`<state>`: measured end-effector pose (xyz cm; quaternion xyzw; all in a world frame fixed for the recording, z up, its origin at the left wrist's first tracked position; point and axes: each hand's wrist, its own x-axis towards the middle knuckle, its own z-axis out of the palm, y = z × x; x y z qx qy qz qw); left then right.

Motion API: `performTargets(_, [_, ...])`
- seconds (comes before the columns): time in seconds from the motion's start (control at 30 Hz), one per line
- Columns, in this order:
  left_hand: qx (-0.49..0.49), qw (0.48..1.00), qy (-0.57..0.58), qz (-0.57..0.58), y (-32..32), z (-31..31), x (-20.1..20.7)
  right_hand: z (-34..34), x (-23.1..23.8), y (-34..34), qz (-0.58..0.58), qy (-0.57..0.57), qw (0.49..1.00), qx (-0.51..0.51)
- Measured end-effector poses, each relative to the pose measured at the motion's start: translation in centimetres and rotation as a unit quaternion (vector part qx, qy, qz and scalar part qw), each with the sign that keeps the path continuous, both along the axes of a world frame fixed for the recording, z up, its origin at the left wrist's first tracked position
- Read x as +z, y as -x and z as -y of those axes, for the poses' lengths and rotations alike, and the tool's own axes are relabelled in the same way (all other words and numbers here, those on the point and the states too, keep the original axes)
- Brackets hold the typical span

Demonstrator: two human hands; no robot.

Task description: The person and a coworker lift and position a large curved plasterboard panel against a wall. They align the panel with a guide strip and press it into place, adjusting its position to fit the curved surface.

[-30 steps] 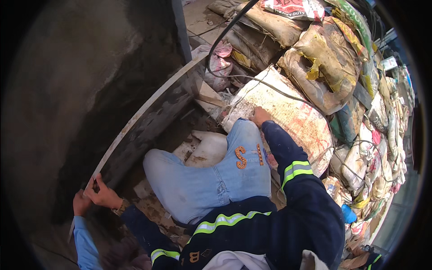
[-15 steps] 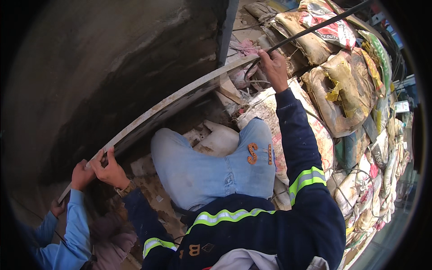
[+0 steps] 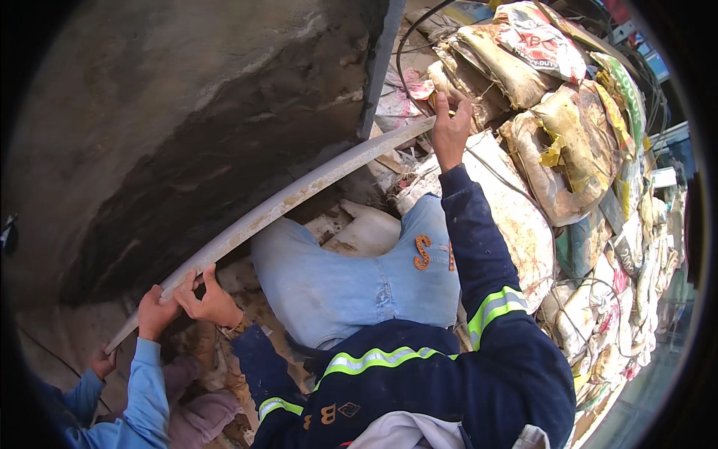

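A long, pale straightedge bar, smeared with grey-brown, slants from lower left to upper right along a dark plastered surface. My left hand grips its lower edge near the left end, thumb and fingers pinched on it. At the bar's right end, my right hand is closed around it. Beside my left hand, a co-worker's hand in a light blue sleeve also holds the bar. That person's other hand is at the far left tip.
Stacked, stained sacks fill the right side, with loose cables among them. A black cable curves down near the vertical edge of the plastered surface. My knees in pale jeans lie below the bar, over rubble and sacks.
The bar has tilted so its broad face shows, and its right end has dropped a little with my right hand. My left hand has shifted slightly right and down. The black cable has swung left.
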<state>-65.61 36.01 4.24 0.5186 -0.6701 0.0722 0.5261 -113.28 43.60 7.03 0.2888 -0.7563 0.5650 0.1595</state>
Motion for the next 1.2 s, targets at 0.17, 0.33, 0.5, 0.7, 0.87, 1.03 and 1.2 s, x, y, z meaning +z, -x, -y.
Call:
performTargets(0.17, [0.001,0.998,0.002,-0.055,0.5,-1.5,-1.2,1.5,-2.5,-0.4,-0.014,0.035,0.997,-0.074])
performTargets(0.33, [-0.003,0.999,0.0,-0.032,-0.2,-2.9,-2.0,0.4,-2.6,-1.2,0.004,0.059,0.995,-0.081])
performTargets(0.5, [0.0,0.998,-0.041,-0.049,-1.1,-4.3,-2.1,0.5,-3.8,-1.5,0.019,0.111,0.992,-0.057])
performTargets(0.7, [0.01,0.996,-0.075,-0.053,-1.1,-5.3,-2.0,-1.6,-3.7,-1.2,0.037,0.116,0.989,-0.083])
performTargets(0.87, [0.032,0.977,-0.178,-0.111,-1.5,-6.8,-2.7,-1.4,-3.5,-1.9,0.031,0.098,0.991,-0.089])
performTargets(1.03, [0.067,0.95,-0.22,-0.21,0.4,-7.6,-3.2,-2.2,-3.3,-1.3,0.056,0.12,0.987,-0.093])
performTargets(1.2, [0.06,0.928,-0.28,-0.237,0.3,-7.7,-2.6,-2.6,-3.5,-1.5,0.051,0.097,0.988,-0.106])
